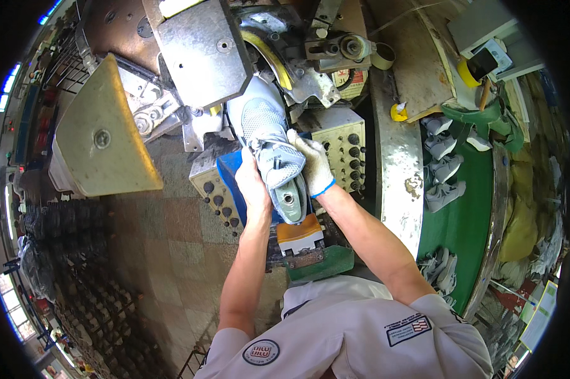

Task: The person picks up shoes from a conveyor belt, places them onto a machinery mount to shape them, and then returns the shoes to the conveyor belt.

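A light grey mesh sneaker (263, 123) points away from me, its toe beneath the metal parts of a machine (203, 54). Out of its heel end shows a green shoe last (289, 201) with a round hole. My bare left hand (252, 180) is closed along the shoe's left side. On the opposite side my right hand (313, 163), in a white knit glove with a blue cuff, grips the shoe near the laces. The palms and some fingertips are hidden by the shoe. Just below the heel sits a brown and white pad (299, 234) on the machine.
Control boxes with black knobs (340, 148) flank the shoe. A large beige lamp-like housing (102, 136) juts in at left. To the right, several grey shoes (445, 167) lie on a green conveyor belt (455, 230). Racks of dark shoes (70, 252) stand at far left.
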Demonstrator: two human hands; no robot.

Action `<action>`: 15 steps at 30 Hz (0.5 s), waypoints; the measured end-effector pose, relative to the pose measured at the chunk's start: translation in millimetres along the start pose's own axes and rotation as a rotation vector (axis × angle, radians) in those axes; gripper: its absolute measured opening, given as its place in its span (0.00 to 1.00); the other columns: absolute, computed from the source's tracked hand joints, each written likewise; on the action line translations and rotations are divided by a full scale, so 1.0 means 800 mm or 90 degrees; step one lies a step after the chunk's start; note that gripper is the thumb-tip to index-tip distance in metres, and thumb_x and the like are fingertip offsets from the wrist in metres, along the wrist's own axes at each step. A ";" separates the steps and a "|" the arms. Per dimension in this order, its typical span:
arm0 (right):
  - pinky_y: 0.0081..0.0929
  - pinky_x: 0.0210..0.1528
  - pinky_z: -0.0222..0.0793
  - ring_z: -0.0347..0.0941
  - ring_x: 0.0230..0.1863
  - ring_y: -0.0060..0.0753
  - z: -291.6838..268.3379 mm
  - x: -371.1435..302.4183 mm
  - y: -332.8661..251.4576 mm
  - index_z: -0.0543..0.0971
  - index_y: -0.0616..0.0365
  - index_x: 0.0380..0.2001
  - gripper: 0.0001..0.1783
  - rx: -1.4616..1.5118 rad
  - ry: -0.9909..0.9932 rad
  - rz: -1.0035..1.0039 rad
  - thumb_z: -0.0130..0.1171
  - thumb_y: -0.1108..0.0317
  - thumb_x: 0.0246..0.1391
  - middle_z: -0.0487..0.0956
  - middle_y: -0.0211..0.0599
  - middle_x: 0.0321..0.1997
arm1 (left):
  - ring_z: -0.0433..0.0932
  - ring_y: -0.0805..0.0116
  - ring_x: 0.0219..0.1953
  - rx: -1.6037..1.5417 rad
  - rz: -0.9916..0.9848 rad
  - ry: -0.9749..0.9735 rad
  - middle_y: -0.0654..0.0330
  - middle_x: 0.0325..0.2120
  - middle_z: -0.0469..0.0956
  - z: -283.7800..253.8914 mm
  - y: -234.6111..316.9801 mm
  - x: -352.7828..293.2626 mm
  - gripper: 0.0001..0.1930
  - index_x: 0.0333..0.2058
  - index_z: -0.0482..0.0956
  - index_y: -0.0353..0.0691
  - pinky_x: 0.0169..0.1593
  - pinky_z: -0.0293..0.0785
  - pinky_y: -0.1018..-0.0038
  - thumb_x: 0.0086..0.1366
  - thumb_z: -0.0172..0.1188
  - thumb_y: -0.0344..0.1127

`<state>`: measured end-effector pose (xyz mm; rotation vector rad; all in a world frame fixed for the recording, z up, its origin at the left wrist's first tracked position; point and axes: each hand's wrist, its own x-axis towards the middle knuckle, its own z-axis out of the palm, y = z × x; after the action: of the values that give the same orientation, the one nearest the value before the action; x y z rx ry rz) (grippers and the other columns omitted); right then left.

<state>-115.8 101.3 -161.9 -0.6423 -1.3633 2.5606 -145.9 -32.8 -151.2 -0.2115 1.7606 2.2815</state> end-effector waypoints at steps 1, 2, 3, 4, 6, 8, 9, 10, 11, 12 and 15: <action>0.22 0.39 0.72 0.75 0.34 0.16 0.001 -0.001 0.001 0.84 0.58 0.38 0.17 0.012 0.007 0.021 0.58 0.54 0.67 0.82 0.26 0.34 | 0.75 0.74 0.35 0.030 0.024 0.002 0.61 0.34 0.82 -0.003 -0.009 0.002 0.25 0.42 0.81 0.30 0.42 0.72 0.74 0.80 0.44 0.48; 0.21 0.36 0.71 0.75 0.33 0.15 0.006 -0.001 -0.003 0.83 0.57 0.36 0.17 0.090 -0.001 0.033 0.59 0.54 0.67 0.82 0.25 0.33 | 0.74 0.74 0.35 0.058 0.051 0.005 0.61 0.34 0.82 -0.002 -0.008 0.003 0.25 0.42 0.81 0.29 0.42 0.72 0.74 0.80 0.44 0.47; 0.20 0.35 0.70 0.75 0.33 0.14 0.009 -0.002 -0.008 0.84 0.57 0.35 0.17 0.087 -0.008 0.017 0.58 0.54 0.67 0.82 0.24 0.32 | 0.74 0.74 0.35 0.045 0.052 0.010 0.60 0.34 0.82 0.000 -0.008 0.002 0.25 0.42 0.81 0.29 0.42 0.72 0.74 0.80 0.44 0.47; 0.20 0.34 0.70 0.74 0.32 0.14 0.013 -0.003 -0.013 0.84 0.57 0.35 0.17 0.085 -0.015 0.001 0.58 0.55 0.67 0.81 0.24 0.32 | 0.74 0.74 0.35 0.033 0.053 0.015 0.60 0.34 0.82 0.002 -0.007 0.001 0.25 0.42 0.81 0.28 0.42 0.72 0.74 0.80 0.43 0.46; 0.19 0.32 0.69 0.73 0.32 0.12 0.016 -0.001 -0.020 0.83 0.56 0.33 0.16 0.020 -0.034 -0.056 0.58 0.55 0.67 0.80 0.23 0.30 | 0.74 0.73 0.35 0.032 0.087 0.023 0.60 0.33 0.81 0.005 -0.006 0.003 0.24 0.42 0.81 0.28 0.42 0.72 0.73 0.80 0.43 0.45; 0.20 0.36 0.70 0.73 0.33 0.13 0.016 0.004 -0.020 0.85 0.59 0.34 0.15 0.060 -0.031 -0.040 0.59 0.59 0.66 0.81 0.24 0.32 | 0.74 0.73 0.35 0.079 0.100 0.003 0.59 0.33 0.81 0.003 -0.004 0.004 0.24 0.43 0.81 0.28 0.42 0.72 0.73 0.80 0.42 0.45; 0.20 0.38 0.71 0.73 0.34 0.14 0.017 0.005 -0.020 0.85 0.61 0.35 0.14 0.080 -0.029 -0.031 0.60 0.61 0.66 0.82 0.24 0.34 | 0.74 0.73 0.35 0.103 0.105 -0.006 0.59 0.33 0.81 0.002 -0.001 0.004 0.24 0.43 0.81 0.28 0.42 0.72 0.73 0.80 0.42 0.45; 0.21 0.37 0.70 0.72 0.34 0.14 0.016 0.004 -0.020 0.85 0.61 0.34 0.14 0.062 -0.027 -0.038 0.61 0.59 0.65 0.81 0.23 0.33 | 0.74 0.73 0.36 0.112 0.138 -0.013 0.59 0.34 0.81 0.005 0.000 0.002 0.25 0.42 0.81 0.27 0.44 0.72 0.73 0.81 0.42 0.45; 0.21 0.37 0.69 0.72 0.33 0.14 0.017 0.002 -0.020 0.85 0.61 0.34 0.15 0.032 -0.026 -0.046 0.61 0.59 0.65 0.81 0.23 0.33 | 0.74 0.73 0.37 0.104 0.130 -0.017 0.59 0.35 0.81 0.001 0.000 0.001 0.25 0.42 0.81 0.27 0.44 0.72 0.73 0.81 0.41 0.45; 0.22 0.37 0.69 0.71 0.33 0.15 0.016 -0.001 -0.020 0.85 0.61 0.34 0.16 0.001 -0.026 -0.054 0.61 0.58 0.65 0.80 0.23 0.32 | 0.74 0.73 0.37 0.096 0.122 -0.023 0.59 0.35 0.81 -0.004 -0.002 0.000 0.25 0.42 0.80 0.27 0.45 0.72 0.73 0.81 0.41 0.45; 0.26 0.40 0.71 0.76 0.37 0.24 -0.001 -0.013 -0.019 0.83 0.64 0.43 0.22 -0.035 0.047 0.001 0.57 0.53 0.66 0.82 0.30 0.40 | 0.74 0.71 0.36 0.070 0.079 0.000 0.60 0.36 0.81 -0.024 -0.017 -0.004 0.26 0.51 0.78 0.27 0.44 0.72 0.72 0.80 0.43 0.47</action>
<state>-107.0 107.1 -147.1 -0.7390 -1.4132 2.4829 -139.4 -48.6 -167.6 -0.0842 1.9441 2.2573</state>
